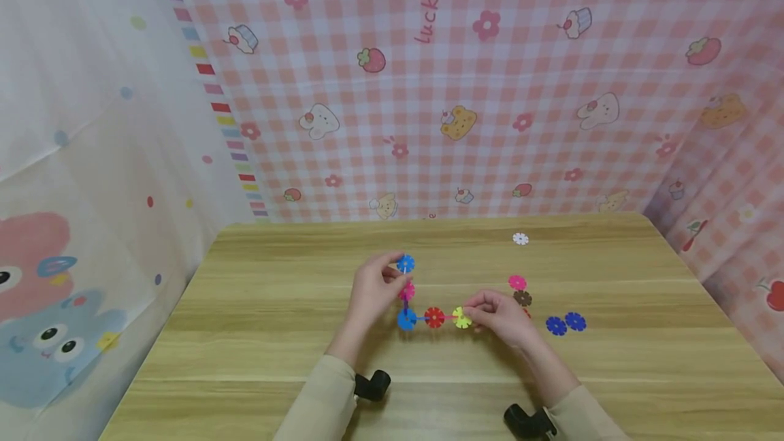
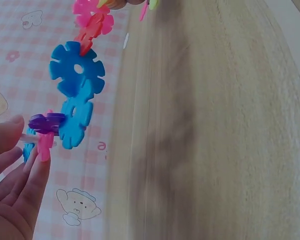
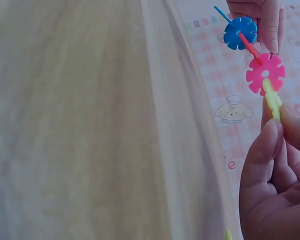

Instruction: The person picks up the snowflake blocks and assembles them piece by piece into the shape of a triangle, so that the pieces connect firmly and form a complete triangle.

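Just above the near bench (image 1: pixel 245 359), the right hand (image 1: pixel 502 318) pinches the yellow disc (image 1: pixel 462 318) while the left hand (image 1: pixel 373 288) pinches the far end of the linked-disc chain (image 1: pixel 422 312), likely steadying it, loose discs (image 1: pixel 566 323) lying beyond.

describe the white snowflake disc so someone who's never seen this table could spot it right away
Start at the wooden table and look to its far edge, near the pink checked backdrop. The white snowflake disc lies there flat and alone, right of centre. It is the only white piece, and sits apart from the coloured discs nearer the hands.
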Demonstrator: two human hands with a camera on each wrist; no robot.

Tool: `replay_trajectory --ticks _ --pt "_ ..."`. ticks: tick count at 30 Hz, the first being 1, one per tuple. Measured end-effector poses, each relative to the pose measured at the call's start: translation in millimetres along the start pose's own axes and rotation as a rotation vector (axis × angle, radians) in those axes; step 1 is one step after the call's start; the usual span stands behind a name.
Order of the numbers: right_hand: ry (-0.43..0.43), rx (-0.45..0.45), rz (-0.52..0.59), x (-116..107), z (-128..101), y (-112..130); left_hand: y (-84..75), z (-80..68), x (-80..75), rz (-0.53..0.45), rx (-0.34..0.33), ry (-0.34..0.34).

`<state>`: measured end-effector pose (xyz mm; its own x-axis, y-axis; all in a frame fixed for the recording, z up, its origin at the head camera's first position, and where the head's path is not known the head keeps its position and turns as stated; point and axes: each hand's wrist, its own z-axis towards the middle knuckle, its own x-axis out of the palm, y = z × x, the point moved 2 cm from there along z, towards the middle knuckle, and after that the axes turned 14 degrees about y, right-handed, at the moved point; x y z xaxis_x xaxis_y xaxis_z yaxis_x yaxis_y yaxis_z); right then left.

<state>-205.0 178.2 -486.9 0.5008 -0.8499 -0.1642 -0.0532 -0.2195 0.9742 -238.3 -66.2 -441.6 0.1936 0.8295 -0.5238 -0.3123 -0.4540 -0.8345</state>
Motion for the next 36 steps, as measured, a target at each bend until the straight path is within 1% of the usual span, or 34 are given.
replay_trajectory --ticks 5,7,10,12,14,16,19,21,23,25,28,32,36 --pt "0.070 -0.009 0.060 -2 0 0 0.2 0.7 -0.3 0.013 -0.019 -0.014" --pt "0.091 -0.010 0.079 -2 0 1 -1.0 -0.1 0.2 0.032 -0.010 -0.020" --pt "0.103 -0.011 0.097 -2 0 1 -5.4 -3.2 2.6 0.138 0.021 -0.037" --pt "0.101 -0.016 0.105 -2 1 1 -10.5 -5.9 5.8 0.235 0.066 -0.044" --pt "0.094 -0.018 0.114 -1 2 2 -16.4 -9.5 10.7 0.327 0.126 -0.035" --pt "0.086 -0.022 0.123 -1 2 2 -21.2 -12.6 17.7 0.377 0.198 0.014" --pt "0.065 -0.022 0.137 0 2 4 -25.5 -17.4 30.7 0.428 0.270 0.143" --pt "0.050 -0.025 0.147 1 3 4 -25.9 -19.8 39.4 0.458 0.281 0.219" --pt "0.033 -0.026 0.159 2 4 4 -26.3 -21.8 46.6 0.485 0.280 0.251" --pt "0.018 -0.028 0.173 3 4 4 -25.2 -22.7 51.8 0.484 0.274 0.245" --pt "0.001 -0.036 0.185 4 4 4 -22.6 -22.2 56.0 0.460 0.271 0.215" --pt "-0.008 -0.043 0.192 5 4 4 -19.1 -21.4 57.8 0.412 0.272 0.196" --pt "-0.015 -0.032 0.189 5 3 4 -17.8 -22.0 57.4 0.355 0.241 0.200"
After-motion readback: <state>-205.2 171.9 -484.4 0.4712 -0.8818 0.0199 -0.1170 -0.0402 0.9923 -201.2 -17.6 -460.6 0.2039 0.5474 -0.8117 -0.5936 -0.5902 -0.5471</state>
